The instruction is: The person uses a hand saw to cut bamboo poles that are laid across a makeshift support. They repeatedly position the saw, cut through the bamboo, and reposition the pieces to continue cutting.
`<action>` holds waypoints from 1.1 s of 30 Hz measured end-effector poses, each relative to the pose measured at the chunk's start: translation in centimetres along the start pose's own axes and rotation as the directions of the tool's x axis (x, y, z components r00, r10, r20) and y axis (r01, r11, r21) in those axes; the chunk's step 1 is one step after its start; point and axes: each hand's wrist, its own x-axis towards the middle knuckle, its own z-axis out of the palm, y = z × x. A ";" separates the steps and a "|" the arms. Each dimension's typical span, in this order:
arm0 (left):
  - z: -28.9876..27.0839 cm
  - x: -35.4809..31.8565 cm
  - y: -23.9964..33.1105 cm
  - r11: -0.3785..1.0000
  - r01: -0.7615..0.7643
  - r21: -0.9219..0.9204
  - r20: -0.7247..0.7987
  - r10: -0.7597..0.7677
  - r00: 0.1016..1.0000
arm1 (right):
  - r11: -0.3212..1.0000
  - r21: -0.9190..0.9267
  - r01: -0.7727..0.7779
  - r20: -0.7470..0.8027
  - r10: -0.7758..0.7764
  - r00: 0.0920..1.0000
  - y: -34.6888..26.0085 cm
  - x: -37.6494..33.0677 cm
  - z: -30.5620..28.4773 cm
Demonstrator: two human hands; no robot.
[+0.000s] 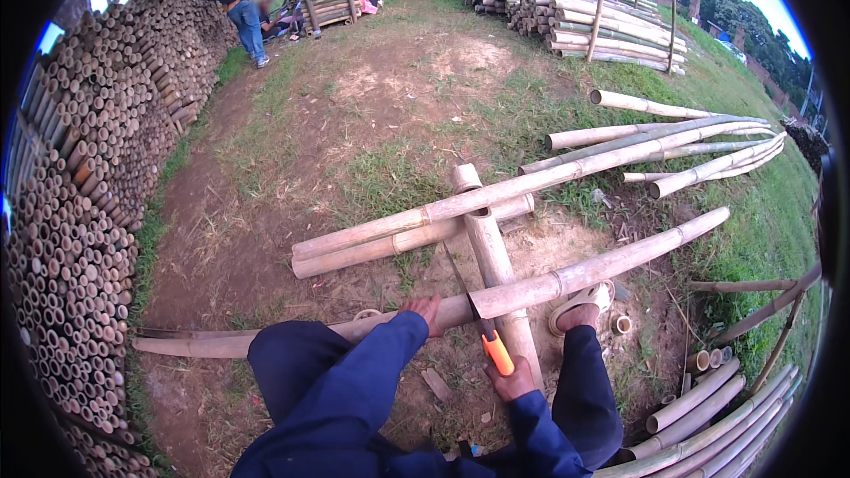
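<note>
A long pale bamboo pole (611, 267) lies crosswise in front of me over a thicker bamboo support (491, 252). My left hand (425, 315) presses down on the pole left of the support, its fingers partly hidden by my sleeve. My right hand (515, 381) is closed around the orange handle of a hand saw (498, 354). The saw's dark blade slants away from me across the pole at the support. An edge shows in the pole beside the blade, with the two sides slightly offset; I cannot tell if they are fully apart.
Further bamboo poles (425, 215) lie across the support's far end and on the grass to the right. A tall stack of cut bamboo (80, 239) lines the left. Cut lengths (699, 412) lie at lower right. A person (241, 0) stands far left. My sandal (602, 296) is beside the support.
</note>
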 end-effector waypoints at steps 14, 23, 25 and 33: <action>0.3 -0.2 0.5 1.000 0.003 0.026 -0.025 -0.002 1.000 | 0.998 -0.061 0.018 0.012 -0.018 1.000 1.2 -1.0 0.9; 0.6 0.0 0.3 1.000 0.015 0.028 -0.002 -0.015 1.000 | 0.997 -0.071 0.038 0.018 -0.037 0.999 0.5 -1.2 0.8; 0.2 0.0 0.6 1.000 0.014 0.018 0.004 -0.014 1.000 | 0.997 -0.066 0.028 0.024 -0.026 0.999 0.6 -1.2 0.8; 0.2 0.0 0.5 0.999 0.035 0.011 0.008 -0.035 0.999 | 0.997 -0.079 0.027 0.017 -0.026 1.000 0.2 -1.2 0.7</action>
